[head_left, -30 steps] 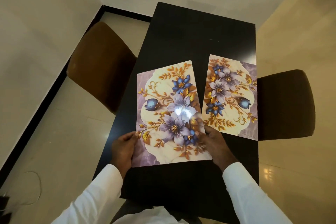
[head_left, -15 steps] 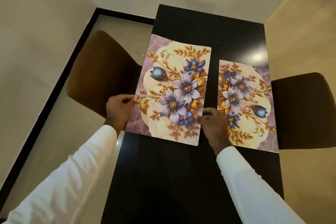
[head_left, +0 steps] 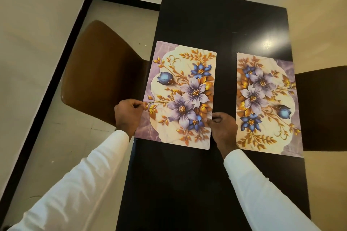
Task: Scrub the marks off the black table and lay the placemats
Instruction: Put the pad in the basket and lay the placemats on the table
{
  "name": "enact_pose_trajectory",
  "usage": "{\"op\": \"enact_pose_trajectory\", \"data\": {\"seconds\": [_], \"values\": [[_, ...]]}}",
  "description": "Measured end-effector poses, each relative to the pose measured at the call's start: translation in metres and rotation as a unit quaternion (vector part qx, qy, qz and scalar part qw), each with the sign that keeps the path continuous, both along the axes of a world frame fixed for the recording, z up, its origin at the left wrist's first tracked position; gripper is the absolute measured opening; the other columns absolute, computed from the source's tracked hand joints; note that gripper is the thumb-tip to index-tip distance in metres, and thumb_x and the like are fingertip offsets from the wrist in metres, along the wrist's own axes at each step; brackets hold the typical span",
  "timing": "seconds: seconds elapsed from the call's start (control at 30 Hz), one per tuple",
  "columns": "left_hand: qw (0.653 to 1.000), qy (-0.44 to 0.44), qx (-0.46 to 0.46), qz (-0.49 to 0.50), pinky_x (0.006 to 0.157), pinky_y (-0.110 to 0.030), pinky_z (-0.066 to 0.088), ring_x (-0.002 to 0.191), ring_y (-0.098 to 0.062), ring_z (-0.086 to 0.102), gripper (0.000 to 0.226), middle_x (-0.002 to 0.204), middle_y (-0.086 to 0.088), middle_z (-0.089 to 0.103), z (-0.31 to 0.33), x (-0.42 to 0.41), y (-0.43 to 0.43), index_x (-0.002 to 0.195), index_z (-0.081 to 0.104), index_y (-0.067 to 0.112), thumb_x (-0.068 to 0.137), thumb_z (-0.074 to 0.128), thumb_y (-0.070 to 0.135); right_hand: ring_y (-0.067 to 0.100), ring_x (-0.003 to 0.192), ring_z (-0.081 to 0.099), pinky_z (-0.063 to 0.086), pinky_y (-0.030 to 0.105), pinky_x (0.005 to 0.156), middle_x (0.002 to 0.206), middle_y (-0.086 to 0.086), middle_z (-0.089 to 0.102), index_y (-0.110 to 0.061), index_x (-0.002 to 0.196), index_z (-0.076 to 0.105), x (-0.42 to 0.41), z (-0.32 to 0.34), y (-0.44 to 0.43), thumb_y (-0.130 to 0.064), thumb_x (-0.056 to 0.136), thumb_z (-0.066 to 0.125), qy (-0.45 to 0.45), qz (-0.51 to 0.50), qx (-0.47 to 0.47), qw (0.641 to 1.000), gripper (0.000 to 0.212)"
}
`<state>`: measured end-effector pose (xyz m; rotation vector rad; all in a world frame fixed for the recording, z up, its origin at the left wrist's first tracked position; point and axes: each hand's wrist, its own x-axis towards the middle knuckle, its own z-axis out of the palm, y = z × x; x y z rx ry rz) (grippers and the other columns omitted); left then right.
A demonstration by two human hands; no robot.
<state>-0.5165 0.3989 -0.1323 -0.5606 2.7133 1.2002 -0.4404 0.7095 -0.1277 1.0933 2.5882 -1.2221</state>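
Two floral placemats lie on the black table [head_left: 187, 184]. The left placemat [head_left: 180, 95] sits along the table's left edge, its purple border hanging slightly over it. My left hand [head_left: 127, 114] pinches its left edge, and my right hand [head_left: 222, 127] pinches its right edge near the lower corner. The right placemat [head_left: 266, 103] lies flat along the table's right edge, untouched. A narrow black gap separates the two mats.
A brown chair [head_left: 101, 73] stands tucked at the table's left side, and a dark chair [head_left: 323, 108] at the right. Cream walls with a black skirting [head_left: 62, 58] close in the left and far sides. A lamp's glare [head_left: 266, 43] shines on the far tabletop.
Both hands have carried the left placemat away from me, from the near table end to a spot level with the right placemat. It has turned straighter along the table's left edge.
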Motion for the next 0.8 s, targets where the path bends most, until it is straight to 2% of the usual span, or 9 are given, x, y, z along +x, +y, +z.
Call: {"op": "enact_pose_trajectory", "data": {"seconds": [0.17,0.23,0.4,0.57,0.7,0.8], "values": [[1.0,0.009,-0.006,0.008,0.086,-0.043,0.069,0.093,-0.021,0.077,0.019,0.107,-0.006,0.084,-0.0014,0.0024,0.0003,0.114,0.086,0.012,0.103,0.081,0.026,-0.005,0.079,0.069,0.049,0.007,0.054,0.102,-0.005,0.08,-0.015,0.122,0.082,-0.0011,0.004,-0.0029,-0.023,0.096,0.088,0.03,0.009,-0.003,0.999,0.028],[1.0,0.007,-0.005,0.009,0.087,-0.044,0.069,0.094,-0.021,0.077,0.021,0.108,-0.006,0.084,-0.0018,0.0026,-0.0005,0.116,0.086,0.012,0.102,0.081,0.027,-0.004,0.081,0.071,0.051,0.006,0.056,0.104,-0.003,0.081,-0.013,0.122,0.083,-0.0025,0.0044,-0.0034,-0.021,0.096,0.087,0.04,0.012,-0.009,0.999,0.028],[1.0,0.004,-0.002,0.008,0.088,-0.045,0.069,0.094,-0.021,0.076,0.024,0.111,-0.008,0.084,-0.0008,0.0021,-0.0008,0.119,0.085,0.011,0.102,0.082,0.027,0.004,0.086,0.073,0.054,0.017,0.066,0.113,0.0,0.082,-0.015,0.128,0.081,-0.0035,0.0046,-0.0046,-0.024,0.098,0.084,0.029,0.015,-0.017,0.999,0.031],[1.0,0.008,-0.001,0.009,0.093,-0.049,0.069,0.106,-0.027,0.079,0.032,0.121,-0.009,0.083,0.0002,0.0036,-0.0017,0.129,0.082,0.009,0.103,0.081,0.027,0.008,0.088,0.074,0.053,0.018,0.065,0.114,0.0,0.082,-0.015,0.129,0.081,-0.0024,0.0056,-0.0044,-0.025,0.1,0.083,0.021,0.015,-0.02,0.999,0.031],[1.0,0.005,0.0,0.001,0.09,-0.046,0.069,0.102,-0.024,0.078,0.029,0.116,-0.008,0.084,0.001,0.0021,-0.0017,0.125,0.084,0.01,0.103,0.08,0.028,0.003,0.084,0.074,0.054,0.017,0.065,0.103,-0.008,0.078,-0.017,0.127,0.082,-0.0023,0.0048,-0.0064,-0.023,0.101,0.082,0.026,0.012,-0.019,0.999,0.027],[1.0,0.004,0.0,-0.001,0.089,-0.043,0.068,0.1,-0.023,0.077,0.028,0.116,-0.009,0.084,0.0016,0.0001,-0.0017,0.123,0.085,0.01,0.102,0.08,0.027,0.007,0.089,0.077,0.056,0.016,0.066,0.111,-0.003,0.082,-0.017,0.128,0.082,-0.0028,0.0037,-0.0062,-0.023,0.102,0.081,0.03,0.017,-0.013,0.999,0.027]]}}
